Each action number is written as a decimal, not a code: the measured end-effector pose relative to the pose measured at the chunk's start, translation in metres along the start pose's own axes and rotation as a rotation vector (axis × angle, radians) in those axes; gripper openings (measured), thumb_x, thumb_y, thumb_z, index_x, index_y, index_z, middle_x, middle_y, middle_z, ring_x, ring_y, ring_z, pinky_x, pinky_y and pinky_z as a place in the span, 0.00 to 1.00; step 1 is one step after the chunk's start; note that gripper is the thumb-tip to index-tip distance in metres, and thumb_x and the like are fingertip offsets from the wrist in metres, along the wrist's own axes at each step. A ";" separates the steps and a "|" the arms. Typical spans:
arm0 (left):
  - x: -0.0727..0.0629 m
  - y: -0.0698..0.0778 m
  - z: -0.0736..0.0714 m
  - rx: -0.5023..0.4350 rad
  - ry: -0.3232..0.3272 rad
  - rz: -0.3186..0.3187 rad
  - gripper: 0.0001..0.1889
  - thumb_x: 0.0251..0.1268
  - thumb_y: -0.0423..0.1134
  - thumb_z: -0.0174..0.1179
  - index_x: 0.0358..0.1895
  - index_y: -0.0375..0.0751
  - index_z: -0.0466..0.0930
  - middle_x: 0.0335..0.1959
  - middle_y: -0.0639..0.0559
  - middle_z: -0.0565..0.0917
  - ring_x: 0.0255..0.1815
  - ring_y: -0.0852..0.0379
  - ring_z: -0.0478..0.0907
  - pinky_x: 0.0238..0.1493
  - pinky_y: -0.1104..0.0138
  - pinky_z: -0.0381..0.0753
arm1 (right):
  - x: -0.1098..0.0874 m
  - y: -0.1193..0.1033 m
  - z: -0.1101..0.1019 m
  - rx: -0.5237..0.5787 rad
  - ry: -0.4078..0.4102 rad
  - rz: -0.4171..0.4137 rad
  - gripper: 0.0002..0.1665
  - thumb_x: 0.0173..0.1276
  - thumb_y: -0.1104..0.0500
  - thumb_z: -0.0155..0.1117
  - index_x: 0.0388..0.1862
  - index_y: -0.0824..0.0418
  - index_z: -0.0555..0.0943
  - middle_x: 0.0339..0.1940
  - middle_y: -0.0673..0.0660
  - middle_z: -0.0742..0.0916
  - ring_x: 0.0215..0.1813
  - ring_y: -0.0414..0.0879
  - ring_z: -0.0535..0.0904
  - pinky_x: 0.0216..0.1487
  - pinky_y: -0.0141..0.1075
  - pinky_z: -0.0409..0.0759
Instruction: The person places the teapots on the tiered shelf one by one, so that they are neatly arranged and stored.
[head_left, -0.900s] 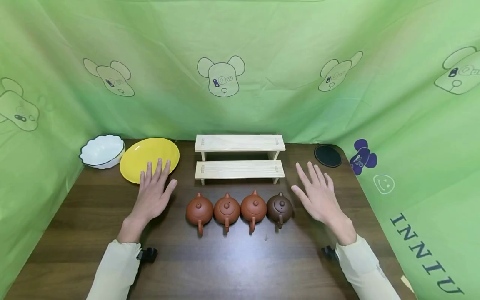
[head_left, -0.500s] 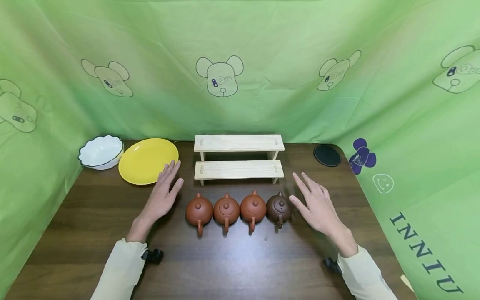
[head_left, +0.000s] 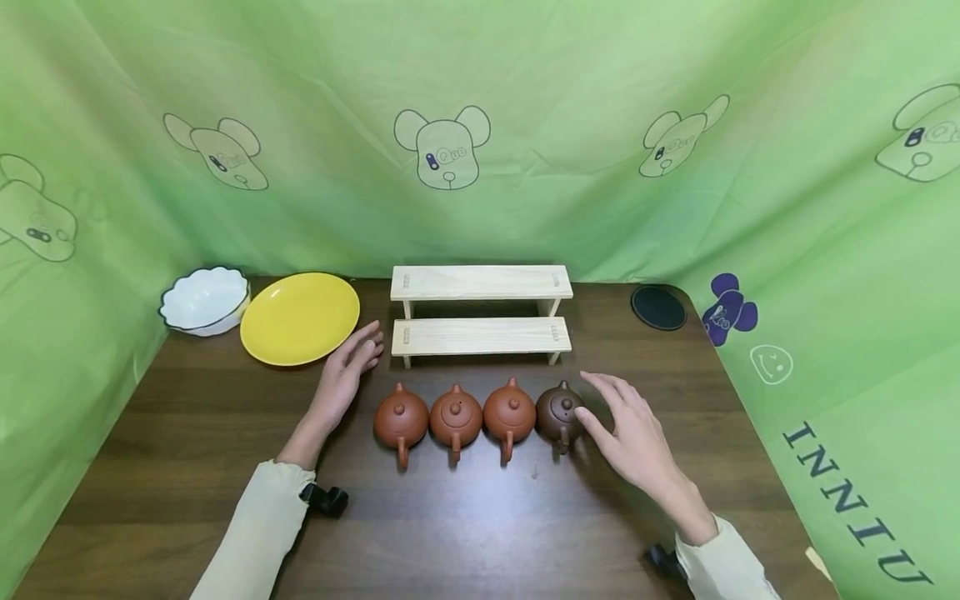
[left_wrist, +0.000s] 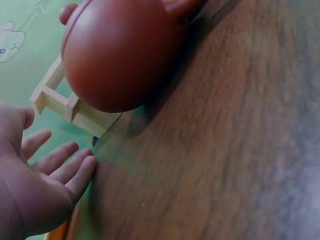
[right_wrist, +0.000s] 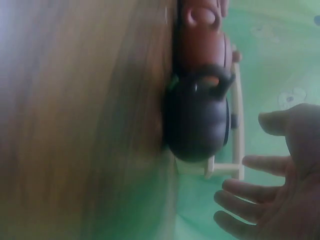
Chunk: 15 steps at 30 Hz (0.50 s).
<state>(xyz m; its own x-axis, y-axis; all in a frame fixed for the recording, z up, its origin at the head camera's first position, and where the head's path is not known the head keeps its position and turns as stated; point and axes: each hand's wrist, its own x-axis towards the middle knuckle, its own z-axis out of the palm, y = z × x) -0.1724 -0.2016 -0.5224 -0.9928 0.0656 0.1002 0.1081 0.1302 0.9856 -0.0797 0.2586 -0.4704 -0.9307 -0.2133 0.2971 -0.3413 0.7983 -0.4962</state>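
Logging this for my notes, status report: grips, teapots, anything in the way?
Left grip empty, near leftmost teapot. Right grip empty, beside dark teapot. Both upright in a row of four, wooden stand beyond. Nothing visibly blocking.

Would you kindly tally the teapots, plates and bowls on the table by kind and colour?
Round reddish-brown clay teapots: 3
Round dark-brown clay teapot: 1
Shallow glossy yellow plate: 1
White scalloped bowl with dark rim: 1
Total: 6
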 end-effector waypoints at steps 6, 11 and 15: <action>0.001 0.015 0.011 -0.122 0.021 -0.058 0.30 0.92 0.45 0.54 0.85 0.34 0.67 0.76 0.24 0.76 0.66 0.56 0.85 0.64 0.71 0.90 | -0.004 -0.006 0.003 0.091 0.124 0.016 0.15 0.72 0.64 0.80 0.55 0.61 0.90 0.55 0.58 0.89 0.60 0.58 0.85 0.60 0.45 0.85; 0.000 0.017 0.016 -0.149 -0.027 -0.111 0.26 0.94 0.38 0.51 0.86 0.37 0.67 0.79 0.28 0.74 0.61 0.66 0.85 0.69 0.64 0.89 | -0.008 -0.009 0.007 0.164 0.176 0.022 0.12 0.67 0.68 0.83 0.46 0.55 0.92 0.46 0.49 0.90 0.48 0.51 0.86 0.50 0.26 0.80; 0.001 0.012 0.018 -0.155 -0.061 -0.111 0.26 0.93 0.36 0.51 0.87 0.39 0.67 0.80 0.30 0.73 0.61 0.67 0.84 0.71 0.63 0.88 | -0.011 -0.011 0.011 0.211 0.178 0.045 0.12 0.65 0.69 0.84 0.40 0.53 0.92 0.39 0.46 0.88 0.37 0.41 0.83 0.41 0.23 0.82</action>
<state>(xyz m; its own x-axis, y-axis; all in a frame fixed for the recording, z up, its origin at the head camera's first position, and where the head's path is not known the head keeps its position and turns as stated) -0.1712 -0.1821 -0.5126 -0.9927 0.1195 -0.0135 -0.0152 -0.0137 0.9998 -0.0670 0.2463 -0.4771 -0.9143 -0.0628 0.4002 -0.3370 0.6661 -0.6654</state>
